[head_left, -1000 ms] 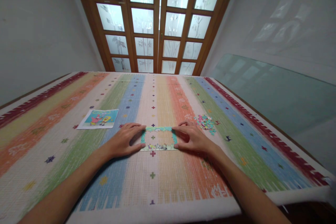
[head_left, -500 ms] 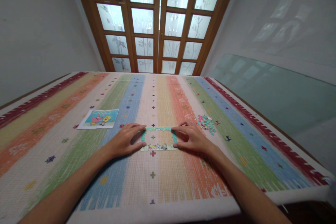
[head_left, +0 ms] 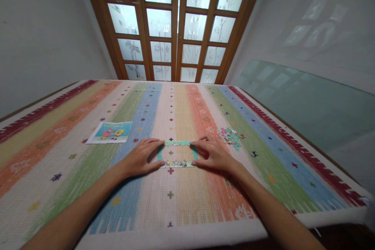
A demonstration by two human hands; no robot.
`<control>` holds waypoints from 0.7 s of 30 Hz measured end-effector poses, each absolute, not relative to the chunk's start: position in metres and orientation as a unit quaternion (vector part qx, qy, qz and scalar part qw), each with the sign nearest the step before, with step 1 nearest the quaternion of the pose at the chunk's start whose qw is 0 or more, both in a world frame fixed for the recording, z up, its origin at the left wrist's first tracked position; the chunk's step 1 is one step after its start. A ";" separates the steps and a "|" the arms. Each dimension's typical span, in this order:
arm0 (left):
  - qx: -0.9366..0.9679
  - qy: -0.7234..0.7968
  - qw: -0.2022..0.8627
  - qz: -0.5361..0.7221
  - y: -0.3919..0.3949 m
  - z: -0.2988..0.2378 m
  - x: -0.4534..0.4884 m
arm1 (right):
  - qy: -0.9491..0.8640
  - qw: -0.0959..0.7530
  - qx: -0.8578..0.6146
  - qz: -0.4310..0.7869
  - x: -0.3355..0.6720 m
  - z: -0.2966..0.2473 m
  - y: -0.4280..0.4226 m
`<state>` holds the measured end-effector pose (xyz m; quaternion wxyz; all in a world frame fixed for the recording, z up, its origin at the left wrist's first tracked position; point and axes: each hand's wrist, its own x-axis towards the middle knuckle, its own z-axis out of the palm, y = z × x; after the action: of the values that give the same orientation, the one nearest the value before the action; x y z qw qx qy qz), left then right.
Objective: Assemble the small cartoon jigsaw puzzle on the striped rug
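A rectangular jigsaw puzzle border point(head_left: 177, 163), joined from small pieces, lies flat on the cloth with an open middle. Its upper strip is green and teal; dark and yellow print runs along the lower strip. On the left side my left hand point(head_left: 141, 157) grips the border, index finger at the upper corner and thumb at the lower one. My right hand point(head_left: 215, 154) holds the right side the same way, its other fingers curled behind. Beyond my right hand rests a heap of loose puzzle pieces point(head_left: 230, 136), teal, pink and yellow.
To the left lies a picture sheet point(head_left: 113, 132) with a pink and a yellow cartoon figure. A striped tablecloth point(head_left: 196, 199) covers the table. A pale green glass panel point(head_left: 307, 105) leans by the right wall, and wooden doors point(head_left: 177, 27) with frosted panes stand behind.
Both hands have shifted very slightly inward on the border, the left thumb and index finger reaching a little farther over its corners. The loose pieces and the picture sheet are unmoved.
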<state>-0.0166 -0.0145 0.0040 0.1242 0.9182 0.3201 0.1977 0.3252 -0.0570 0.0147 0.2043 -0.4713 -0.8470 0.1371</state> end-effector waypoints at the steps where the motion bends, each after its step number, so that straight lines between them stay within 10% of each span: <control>1: 0.918 0.320 0.125 0.199 -0.015 0.004 -0.016 | -0.848 0.204 -0.469 0.137 0.325 0.015 -0.057; 21: 0.921 0.323 0.112 0.189 -0.012 0.011 -0.023 | -0.856 0.209 -0.453 0.135 0.328 0.024 -0.058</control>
<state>-0.0230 -0.0122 0.0108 0.1120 0.9206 0.3230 0.1890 0.3282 -0.0578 0.0237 0.2086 -0.4526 -0.8563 0.1354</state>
